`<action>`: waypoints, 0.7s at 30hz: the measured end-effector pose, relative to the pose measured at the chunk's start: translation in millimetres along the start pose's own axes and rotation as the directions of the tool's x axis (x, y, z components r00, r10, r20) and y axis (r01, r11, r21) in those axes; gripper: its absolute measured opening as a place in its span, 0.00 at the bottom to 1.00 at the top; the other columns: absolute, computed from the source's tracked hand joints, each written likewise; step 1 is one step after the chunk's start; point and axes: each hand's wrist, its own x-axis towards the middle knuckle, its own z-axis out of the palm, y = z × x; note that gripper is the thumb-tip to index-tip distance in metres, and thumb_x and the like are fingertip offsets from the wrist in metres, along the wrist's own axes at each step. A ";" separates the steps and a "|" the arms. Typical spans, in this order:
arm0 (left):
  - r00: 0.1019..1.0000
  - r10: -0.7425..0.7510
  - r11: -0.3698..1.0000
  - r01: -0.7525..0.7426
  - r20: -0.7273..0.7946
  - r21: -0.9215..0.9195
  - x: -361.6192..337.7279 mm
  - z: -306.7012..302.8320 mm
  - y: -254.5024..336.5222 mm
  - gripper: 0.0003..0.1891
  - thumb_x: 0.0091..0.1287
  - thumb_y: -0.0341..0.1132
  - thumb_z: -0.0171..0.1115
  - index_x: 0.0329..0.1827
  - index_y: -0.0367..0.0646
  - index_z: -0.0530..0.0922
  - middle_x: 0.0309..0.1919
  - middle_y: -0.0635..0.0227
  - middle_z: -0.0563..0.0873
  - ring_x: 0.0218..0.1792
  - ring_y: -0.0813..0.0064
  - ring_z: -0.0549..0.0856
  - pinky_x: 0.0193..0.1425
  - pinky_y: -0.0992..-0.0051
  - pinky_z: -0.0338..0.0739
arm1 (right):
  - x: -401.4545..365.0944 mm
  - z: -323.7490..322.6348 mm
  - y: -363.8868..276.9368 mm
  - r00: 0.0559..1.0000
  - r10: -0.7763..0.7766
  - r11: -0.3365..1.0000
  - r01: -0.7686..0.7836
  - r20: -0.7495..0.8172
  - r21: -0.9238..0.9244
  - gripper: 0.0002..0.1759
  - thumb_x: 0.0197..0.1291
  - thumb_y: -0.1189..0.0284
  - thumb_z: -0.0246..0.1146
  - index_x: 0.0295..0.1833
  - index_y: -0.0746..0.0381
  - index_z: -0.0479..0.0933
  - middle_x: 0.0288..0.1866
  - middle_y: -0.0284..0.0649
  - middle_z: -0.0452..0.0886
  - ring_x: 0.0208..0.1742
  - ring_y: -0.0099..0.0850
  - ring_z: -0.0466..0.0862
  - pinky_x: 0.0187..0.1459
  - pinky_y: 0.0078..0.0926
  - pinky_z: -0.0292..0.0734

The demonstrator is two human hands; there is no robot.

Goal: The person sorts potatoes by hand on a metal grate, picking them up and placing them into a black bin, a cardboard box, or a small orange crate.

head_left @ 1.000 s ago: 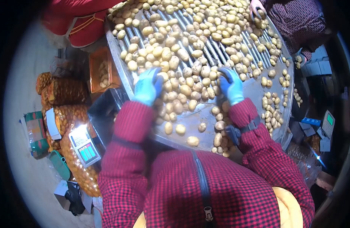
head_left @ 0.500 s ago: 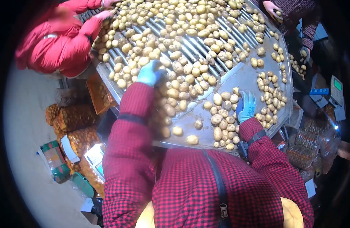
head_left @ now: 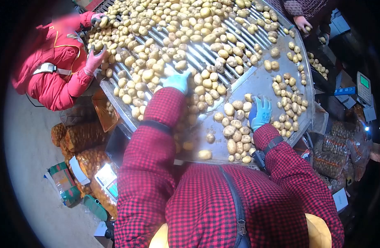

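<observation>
A roller table (head_left: 198, 58) carries a thick layer of small yellow potatoes (head_left: 165, 37). My left hand (head_left: 177, 81), in a blue glove, reaches out over the potatoes at the rollers' near edge, palm down; its fingers are hidden from me. My right hand (head_left: 261, 112), also in a blue glove, lies with fingers spread on the right side of a small potato pile (head_left: 235, 132) on the smooth metal plate (head_left: 260, 82). Another loose group of potatoes (head_left: 291, 103) lies just right of that hand. My red checked sleeves cover the table's near edge.
A person in a red jacket (head_left: 49, 74) with pink gloves (head_left: 93, 60) works at the table's left side. Another person's hand (head_left: 303, 23) holds potatoes at the far right. Mesh sacks of potatoes (head_left: 74, 136) and a scale (head_left: 108, 184) sit on the floor left; a second scale (head_left: 363, 84) is right.
My left hand has moved right and a little nearer along the rollers. My right hand came down from the rollers to the near pile. The view has shifted to the left.
</observation>
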 end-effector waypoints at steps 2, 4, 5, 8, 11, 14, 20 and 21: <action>1.000 -0.005 1.000 0.005 -0.008 -0.029 -5.7 -0.3 9.0 0.26 0.71 0.38 0.59 0.73 0.63 0.71 0.67 0.46 0.76 0.61 0.51 0.82 0.67 0.60 0.76 | 1.8 -0.9 -0.2 0.999 0.023 1.000 -0.024 0.034 0.015 0.14 0.62 0.71 0.60 0.54 0.53 0.80 0.58 0.48 0.77 0.59 0.51 0.74 0.62 0.51 0.70; 0.991 -0.011 0.988 0.032 0.133 -0.153 -9.0 -14.5 7.6 0.30 0.64 0.39 0.67 0.72 0.63 0.73 0.64 0.49 0.79 0.61 0.52 0.82 0.67 0.61 0.76 | 1.9 -2.7 -4.2 0.999 0.022 0.999 -0.023 0.032 0.037 0.14 0.63 0.71 0.59 0.54 0.53 0.80 0.59 0.48 0.77 0.59 0.51 0.75 0.63 0.51 0.70; 0.980 -0.005 0.976 0.048 0.197 -0.214 -11.0 -22.6 8.2 0.32 0.60 0.39 0.71 0.71 0.63 0.74 0.63 0.50 0.81 0.61 0.52 0.82 0.67 0.61 0.76 | 2.4 -5.3 -5.7 1.000 0.014 0.999 -0.014 0.008 0.045 0.14 0.63 0.71 0.59 0.54 0.53 0.80 0.59 0.48 0.77 0.59 0.50 0.75 0.63 0.51 0.70; 0.993 -0.016 0.979 0.039 0.118 -0.198 -11.1 -5.9 14.2 0.34 0.55 0.38 0.75 0.69 0.62 0.77 0.61 0.54 0.83 0.62 0.57 0.83 0.67 0.62 0.77 | 4.2 -7.1 -4.7 1.000 -0.021 0.999 0.021 -0.015 0.042 0.14 0.63 0.70 0.58 0.54 0.53 0.80 0.60 0.47 0.78 0.59 0.49 0.75 0.64 0.50 0.69; 0.990 0.018 0.964 0.021 0.143 -0.265 -32.8 -10.6 22.1 0.33 0.52 0.38 0.76 0.65 0.60 0.80 0.60 0.55 0.84 0.61 0.54 0.83 0.67 0.62 0.77 | 4.4 -3.0 -3.9 1.000 0.019 1.000 -0.020 0.015 0.022 0.15 0.63 0.70 0.58 0.55 0.53 0.80 0.59 0.46 0.78 0.60 0.47 0.76 0.66 0.49 0.67; 0.999 -0.036 0.869 0.022 -0.019 -0.495 -51.2 1.9 8.8 0.36 0.49 0.37 0.79 0.66 0.59 0.80 0.53 0.54 0.87 0.56 0.59 0.86 0.63 0.65 0.79 | -0.2 -4.8 -4.8 0.998 0.040 0.998 -0.042 0.051 0.045 0.15 0.63 0.70 0.58 0.55 0.53 0.80 0.59 0.45 0.78 0.61 0.47 0.75 0.68 0.49 0.66; 0.997 -0.075 -0.403 -0.047 -0.019 -0.914 -137.2 -0.7 -59.6 0.30 0.64 0.34 0.73 0.68 0.51 0.72 0.48 0.70 0.83 0.44 0.70 0.87 0.41 0.71 0.85 | -5.9 0.9 2.2 0.999 0.036 0.998 -0.035 -0.009 0.047 0.15 0.63 0.69 0.58 0.55 0.52 0.80 0.60 0.47 0.78 0.63 0.50 0.75 0.69 0.50 0.65; 0.987 -0.162 -0.425 -0.085 -0.017 -0.901 -159.3 4.8 -77.2 0.27 0.65 0.38 0.71 0.67 0.50 0.73 0.49 0.69 0.84 0.46 0.70 0.86 0.41 0.71 0.85 | -6.2 0.2 0.3 0.999 0.035 0.998 -0.035 -0.012 0.045 0.15 0.63 0.70 0.58 0.55 0.52 0.80 0.60 0.47 0.78 0.63 0.50 0.75 0.69 0.50 0.65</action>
